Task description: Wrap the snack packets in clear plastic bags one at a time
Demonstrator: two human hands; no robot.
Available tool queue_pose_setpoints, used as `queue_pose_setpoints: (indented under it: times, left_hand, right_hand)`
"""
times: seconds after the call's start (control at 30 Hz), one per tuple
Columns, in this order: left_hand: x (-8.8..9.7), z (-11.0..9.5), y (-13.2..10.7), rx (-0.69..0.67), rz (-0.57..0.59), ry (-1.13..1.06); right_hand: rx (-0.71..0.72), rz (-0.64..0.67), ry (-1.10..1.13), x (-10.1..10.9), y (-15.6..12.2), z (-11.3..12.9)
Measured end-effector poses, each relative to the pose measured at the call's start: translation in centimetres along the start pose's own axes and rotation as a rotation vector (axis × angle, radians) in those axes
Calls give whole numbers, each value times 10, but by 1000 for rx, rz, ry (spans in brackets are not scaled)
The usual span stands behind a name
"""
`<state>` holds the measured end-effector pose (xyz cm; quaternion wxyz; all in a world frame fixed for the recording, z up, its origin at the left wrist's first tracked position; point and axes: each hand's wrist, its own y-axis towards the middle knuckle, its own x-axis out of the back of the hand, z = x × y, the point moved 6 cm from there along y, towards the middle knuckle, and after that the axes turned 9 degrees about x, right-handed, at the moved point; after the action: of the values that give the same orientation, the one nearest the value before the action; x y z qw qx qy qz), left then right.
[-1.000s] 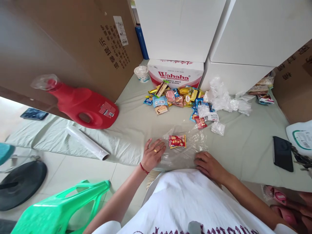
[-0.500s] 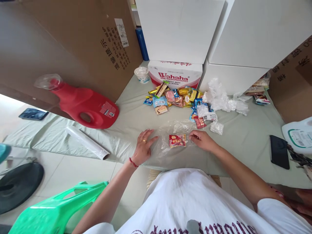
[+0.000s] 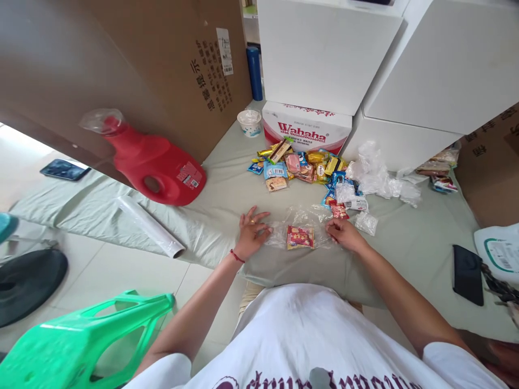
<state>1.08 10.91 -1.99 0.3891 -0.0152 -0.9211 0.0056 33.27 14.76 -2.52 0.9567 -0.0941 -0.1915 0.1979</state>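
Note:
A red snack packet lies flat on a sheet of clear plastic film in front of me. At the film's left edge, my left hand rests with its fingers spread, its thumb and index finger close to the film. On the other side, my right hand pinches the right edge of the film between thumb and fingertips. Beyond the film lies a pile of wrapped snacks in many colours, with crumpled clear plastic to its right. A small clear wrapped piece sits by my right hand.
To the left are a red jug on its side and a roll of film. A Wahaba-style white box and a paper cup stand behind. At right lie a black phone and a white bottle.
My left hand has drawn in slightly, and its thumb has come to the film's left edge. My right hand keeps its pinch. The camera view has shifted a little.

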Motion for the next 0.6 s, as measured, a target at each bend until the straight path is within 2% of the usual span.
queue_pose_setpoints:
  times: [0.07, 0.17, 0.27, 0.37, 0.47, 0.53, 0.6]
  left_hand:
    - [-2, 1, 11, 41, -3, -36]
    - [-3, 2, 21, 96, -56, -87]
    - [-1, 3, 22, 188, -116, -185]
    - [0, 1, 11, 226, -134, -359]
    - [-4, -9, -6, 142, -73, -466]
    - [-8, -15, -19, 74, -38, -446]
    - [-8, -20, -32, 16, -67, -369]
  right_hand:
    - [22, -40, -128, 6, -6, -5]
    - [74, -89, -476, 14, -17, 4]
    - [204, -164, -820, 18, -20, 37]
    - [420, -181, -939, 10, 0, 78]
    - [599, 20, -931, -19, 41, 100]
    - [678, 217, -925, -46, 69, 103]
    - [749, 383, -881, -71, 90, 103]
